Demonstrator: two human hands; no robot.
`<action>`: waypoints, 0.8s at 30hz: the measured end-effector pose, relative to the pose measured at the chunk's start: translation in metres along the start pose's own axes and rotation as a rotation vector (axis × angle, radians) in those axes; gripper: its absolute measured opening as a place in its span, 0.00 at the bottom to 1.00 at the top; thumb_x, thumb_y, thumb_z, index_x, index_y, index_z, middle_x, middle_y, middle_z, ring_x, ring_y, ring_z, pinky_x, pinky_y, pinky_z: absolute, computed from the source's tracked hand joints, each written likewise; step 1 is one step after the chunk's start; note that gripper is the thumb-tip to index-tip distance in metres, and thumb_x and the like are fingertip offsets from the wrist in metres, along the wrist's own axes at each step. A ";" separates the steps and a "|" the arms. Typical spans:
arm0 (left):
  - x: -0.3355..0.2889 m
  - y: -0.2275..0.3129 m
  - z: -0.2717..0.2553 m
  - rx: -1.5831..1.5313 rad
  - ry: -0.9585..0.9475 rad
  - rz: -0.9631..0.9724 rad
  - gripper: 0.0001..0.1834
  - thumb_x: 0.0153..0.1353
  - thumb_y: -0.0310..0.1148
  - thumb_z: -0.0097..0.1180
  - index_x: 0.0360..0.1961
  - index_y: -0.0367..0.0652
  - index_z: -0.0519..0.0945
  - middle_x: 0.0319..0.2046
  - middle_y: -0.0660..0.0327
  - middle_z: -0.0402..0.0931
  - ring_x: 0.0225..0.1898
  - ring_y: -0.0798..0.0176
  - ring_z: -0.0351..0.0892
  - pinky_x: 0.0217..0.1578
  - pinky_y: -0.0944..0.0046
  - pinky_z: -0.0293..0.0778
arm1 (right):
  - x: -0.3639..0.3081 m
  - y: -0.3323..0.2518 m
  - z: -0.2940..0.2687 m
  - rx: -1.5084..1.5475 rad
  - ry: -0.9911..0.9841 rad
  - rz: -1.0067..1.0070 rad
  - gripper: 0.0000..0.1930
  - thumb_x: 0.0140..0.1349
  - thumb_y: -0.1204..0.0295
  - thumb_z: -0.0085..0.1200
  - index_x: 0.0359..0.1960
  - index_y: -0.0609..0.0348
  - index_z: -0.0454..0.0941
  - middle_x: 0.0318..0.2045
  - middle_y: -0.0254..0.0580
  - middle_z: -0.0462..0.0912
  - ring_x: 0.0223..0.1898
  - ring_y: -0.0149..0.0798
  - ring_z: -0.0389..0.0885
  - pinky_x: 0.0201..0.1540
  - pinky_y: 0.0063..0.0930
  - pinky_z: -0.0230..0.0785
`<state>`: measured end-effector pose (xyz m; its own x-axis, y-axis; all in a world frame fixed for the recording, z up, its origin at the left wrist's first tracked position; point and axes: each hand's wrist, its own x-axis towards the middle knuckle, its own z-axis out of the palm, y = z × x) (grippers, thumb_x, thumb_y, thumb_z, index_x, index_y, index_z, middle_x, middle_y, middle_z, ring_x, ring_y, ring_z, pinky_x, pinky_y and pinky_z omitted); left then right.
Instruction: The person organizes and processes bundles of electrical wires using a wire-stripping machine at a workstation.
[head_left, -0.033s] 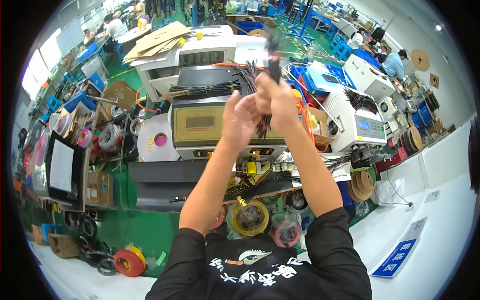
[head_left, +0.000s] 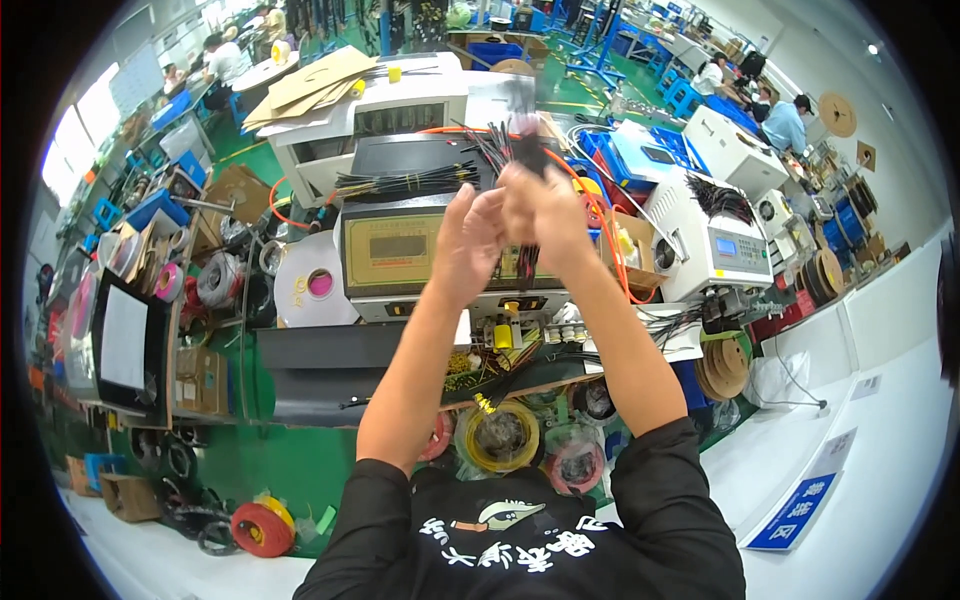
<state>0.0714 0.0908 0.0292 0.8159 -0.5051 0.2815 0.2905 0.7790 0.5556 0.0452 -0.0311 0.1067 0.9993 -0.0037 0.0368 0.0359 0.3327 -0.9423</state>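
Note:
In front of the machine with the gold panel, my right hand is closed around a bundle of black and red wires. The bundle stands roughly upright; its upper end is smeared by motion, and its lower ends hang below the hand. My left hand is close beside it on the left, thumb raised and fingers stretched toward the bundle. Whether the left fingertips touch the wires is hard to see. A second bundle of black wires lies on top of the machine, left of my hands.
At right stands a white machine with a small screen and dark wires on top. Below my hands, the bench holds a yellow spool and black wires with yellow ends. Cardboard sheets lie farther back. People sit in the distance.
My right hand and the upper end of the wire bundle have shifted slightly left and down. The left hand stays almost in place beside it.

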 end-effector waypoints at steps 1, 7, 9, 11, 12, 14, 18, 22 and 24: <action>-0.005 0.004 0.011 0.106 -0.051 0.033 0.34 0.69 0.58 0.42 0.56 0.36 0.76 0.52 0.52 0.79 0.53 0.58 0.77 0.56 0.57 0.70 | -0.013 0.006 0.001 -0.145 -0.018 0.077 0.11 0.66 0.64 0.56 0.36 0.58 0.73 0.19 0.28 0.71 0.16 0.21 0.65 0.15 0.19 0.52; -0.042 0.027 -0.006 0.345 0.078 -0.144 0.26 0.76 0.45 0.40 0.30 0.37 0.79 0.48 0.42 0.81 0.53 0.53 0.79 0.54 0.57 0.75 | -0.052 0.065 0.014 -0.776 -0.332 -0.288 0.22 0.63 0.60 0.56 0.49 0.69 0.72 0.27 0.43 0.77 0.32 0.40 0.76 0.38 0.35 0.70; -0.060 0.044 0.005 0.261 0.207 0.009 0.26 0.76 0.47 0.39 0.22 0.43 0.70 0.42 0.44 0.82 0.42 0.54 0.81 0.49 0.57 0.76 | -0.047 0.021 0.011 -1.026 -0.719 0.129 0.26 0.59 0.56 0.62 0.46 0.70 0.78 0.32 0.49 0.80 0.39 0.43 0.79 0.46 0.36 0.71; -0.068 0.052 -0.009 0.220 0.265 0.076 0.26 0.76 0.47 0.39 0.20 0.45 0.67 0.37 0.48 0.84 0.34 0.57 0.81 0.44 0.58 0.76 | -0.008 0.031 -0.031 -1.002 -0.423 0.022 0.19 0.58 0.59 0.63 0.42 0.63 0.83 0.38 0.47 0.83 0.43 0.42 0.82 0.47 0.35 0.73; -0.081 0.061 -0.028 0.077 0.236 0.049 0.26 0.76 0.47 0.39 0.20 0.46 0.65 0.29 0.55 0.78 0.26 0.62 0.75 0.38 0.61 0.74 | 0.017 0.031 -0.037 -1.040 -0.238 -0.082 0.16 0.58 0.63 0.61 0.41 0.64 0.82 0.38 0.46 0.84 0.42 0.42 0.82 0.48 0.34 0.74; -0.090 0.059 -0.029 -0.010 0.376 -0.039 0.26 0.76 0.49 0.39 0.20 0.50 0.63 0.15 0.69 0.57 0.13 0.75 0.52 0.21 0.70 0.60 | 0.079 0.046 -0.070 -1.254 0.186 -0.233 0.15 0.53 0.64 0.62 0.36 0.63 0.81 0.38 0.53 0.84 0.45 0.52 0.82 0.49 0.42 0.74; -0.113 0.048 -0.045 -0.060 0.441 -0.098 0.25 0.75 0.48 0.42 0.19 0.51 0.61 0.14 0.70 0.57 0.12 0.76 0.49 0.15 0.73 0.52 | 0.141 0.057 -0.057 -1.504 0.241 0.099 0.28 0.49 0.54 0.72 0.43 0.65 0.81 0.45 0.58 0.83 0.50 0.54 0.82 0.53 0.43 0.74; -0.124 0.045 -0.040 -0.067 0.489 -0.149 0.23 0.74 0.43 0.44 0.19 0.51 0.61 0.14 0.71 0.55 0.13 0.76 0.48 0.15 0.72 0.50 | 0.173 0.070 -0.074 -1.586 0.152 0.019 0.25 0.46 0.55 0.72 0.34 0.67 0.84 0.40 0.59 0.85 0.46 0.58 0.83 0.51 0.45 0.74; -0.120 0.038 -0.038 -0.075 0.475 -0.178 0.23 0.74 0.41 0.44 0.19 0.51 0.61 0.14 0.72 0.54 0.12 0.76 0.47 0.14 0.72 0.50 | 0.190 0.073 -0.105 -1.610 0.236 -0.010 0.20 0.47 0.59 0.72 0.29 0.66 0.84 0.32 0.54 0.86 0.36 0.53 0.85 0.43 0.41 0.76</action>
<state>0.0030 0.1953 -0.0129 0.8826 -0.4211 -0.2088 0.4665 0.7300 0.4996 0.2386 -0.1066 0.0103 0.9727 -0.1864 0.1383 -0.1377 -0.9432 -0.3024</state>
